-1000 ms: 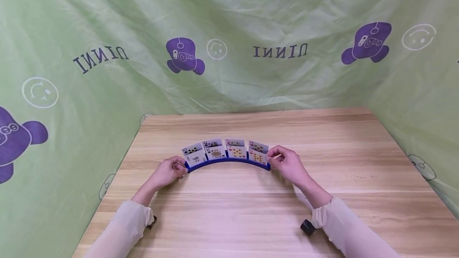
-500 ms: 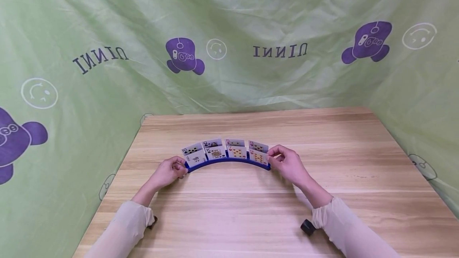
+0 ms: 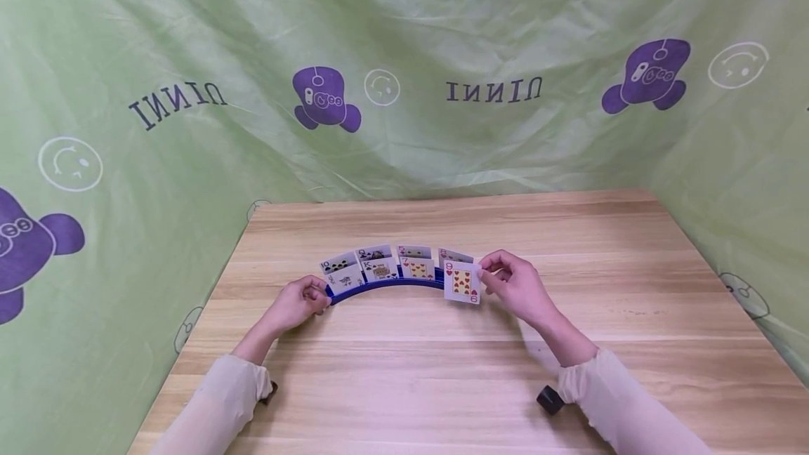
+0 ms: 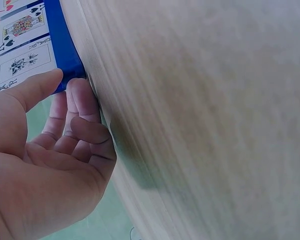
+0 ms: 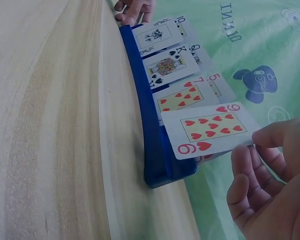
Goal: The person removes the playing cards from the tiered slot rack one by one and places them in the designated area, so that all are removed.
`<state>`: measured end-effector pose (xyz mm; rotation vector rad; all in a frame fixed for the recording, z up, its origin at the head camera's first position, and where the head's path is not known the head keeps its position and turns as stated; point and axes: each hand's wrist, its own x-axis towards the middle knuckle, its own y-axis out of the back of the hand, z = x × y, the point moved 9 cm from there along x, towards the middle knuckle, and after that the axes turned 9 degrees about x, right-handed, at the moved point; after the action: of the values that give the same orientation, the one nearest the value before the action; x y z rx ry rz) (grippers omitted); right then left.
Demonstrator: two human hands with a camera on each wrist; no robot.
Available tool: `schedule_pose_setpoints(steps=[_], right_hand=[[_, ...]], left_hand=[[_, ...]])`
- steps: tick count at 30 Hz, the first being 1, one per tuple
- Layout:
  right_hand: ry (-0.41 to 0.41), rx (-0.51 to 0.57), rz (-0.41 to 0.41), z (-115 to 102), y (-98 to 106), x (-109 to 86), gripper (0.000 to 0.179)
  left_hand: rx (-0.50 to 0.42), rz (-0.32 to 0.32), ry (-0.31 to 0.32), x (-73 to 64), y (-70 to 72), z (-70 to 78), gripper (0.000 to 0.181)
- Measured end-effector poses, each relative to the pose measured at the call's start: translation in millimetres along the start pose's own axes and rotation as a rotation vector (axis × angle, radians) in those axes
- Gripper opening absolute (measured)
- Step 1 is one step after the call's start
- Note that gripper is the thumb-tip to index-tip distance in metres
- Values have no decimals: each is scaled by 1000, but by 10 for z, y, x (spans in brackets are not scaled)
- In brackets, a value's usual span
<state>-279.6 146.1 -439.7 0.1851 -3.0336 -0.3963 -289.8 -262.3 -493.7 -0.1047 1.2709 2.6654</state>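
A curved blue card holder (image 3: 404, 282) stands on the table with playing cards upright in two rows. My left hand (image 3: 300, 304) pinches its left end, thumb on top in the left wrist view. My right hand (image 3: 513, 288) pinches a nine of hearts playing card (image 5: 212, 129) by its upper right edge, thumb across its face. That card is tilted in front of the holder's right end and overlaps it in the head view. The front row shows a joker (image 3: 344, 279), a king of spades (image 3: 381, 270) and a seven of hearts (image 3: 417, 268).
Behind them stand a ten (image 3: 338, 262), a queen (image 3: 374, 252), a five (image 3: 413, 251) and a partly hidden card (image 3: 456, 256) at the right. The wooden table (image 3: 404, 385) meets a green printed curtain (image 3: 404, 160) at its far edge.
My right hand has drawn the nine of hearts out of the front row's right slot, bringing it slightly toward me. The left hand and the holder have stayed in place.
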Motion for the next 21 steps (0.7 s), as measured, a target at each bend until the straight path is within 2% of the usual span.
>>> schedule_pose_setpoints(steps=[9,21], right_hand=[[-68,86,-25,54,63,-36,21],[-103,60,-11,93,220,-68,22]], left_hand=[[0,3,17,1,1,-14,25],[-14,5,12,9,-17,-10,25]])
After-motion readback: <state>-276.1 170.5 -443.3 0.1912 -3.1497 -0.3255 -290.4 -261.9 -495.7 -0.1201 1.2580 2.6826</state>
